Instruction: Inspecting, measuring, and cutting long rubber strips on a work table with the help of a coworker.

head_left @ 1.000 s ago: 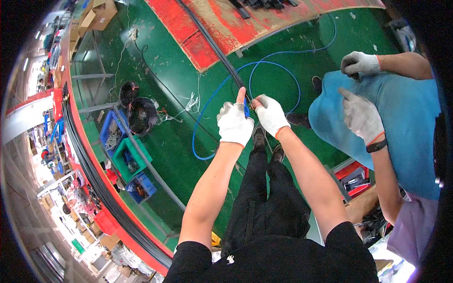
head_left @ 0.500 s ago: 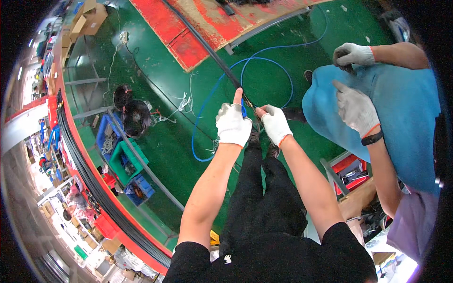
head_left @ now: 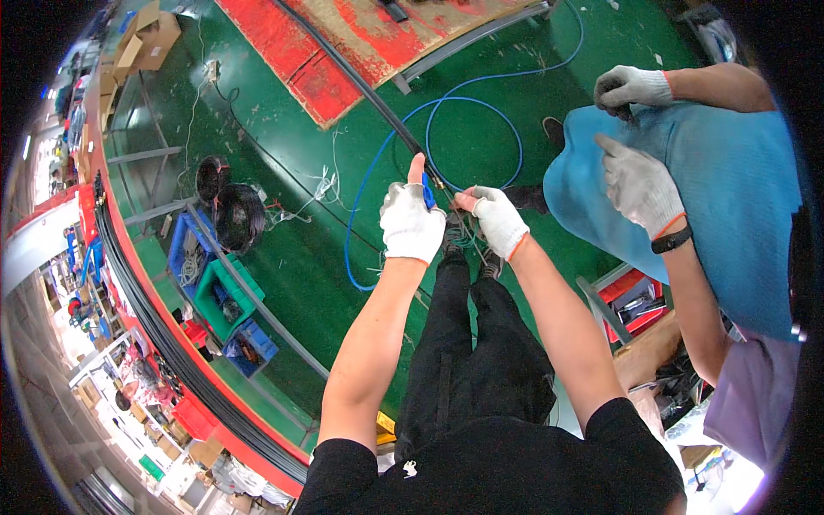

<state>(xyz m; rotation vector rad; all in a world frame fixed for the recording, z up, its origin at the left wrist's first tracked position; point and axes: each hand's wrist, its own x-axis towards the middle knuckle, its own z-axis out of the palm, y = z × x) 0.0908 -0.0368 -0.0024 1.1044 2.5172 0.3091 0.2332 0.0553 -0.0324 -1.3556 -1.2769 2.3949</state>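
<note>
Head view: A worker in a black T-shirt grips a length of black cable (head_left: pixel 384 110) above a green workshop floor (head_left: pixel 296 283). The cable slants down across a scuffed red table (head_left: pixel 330 96) and off its corner to the worker's gloved left hand (head_left: pixel 410 219), which is wrapped firmly around its lower end, one bare digit laid along it. A small blue item (head_left: pixel 428 192), its kind unclear, shows at the edge of that grip. The gloved right hand (head_left: pixel 498 221) is just beside, fingertips drawn close together near the cable's end; whether they pinch anything cannot be told.

Beneath the hands, a blue hose (head_left: pixel 347 247) loops over the floor. To the left are a coil of black cable (head_left: pixel 240 219), a green bin (head_left: pixel 247 276) and a blue bin (head_left: pixel 263 340). At right, a co-worker in a blue apron (head_left: pixel 592 210) holds two gloved hands (head_left: pixel 645 184) over it, a dark band (head_left: pixel 671 240) on one wrist.
</note>
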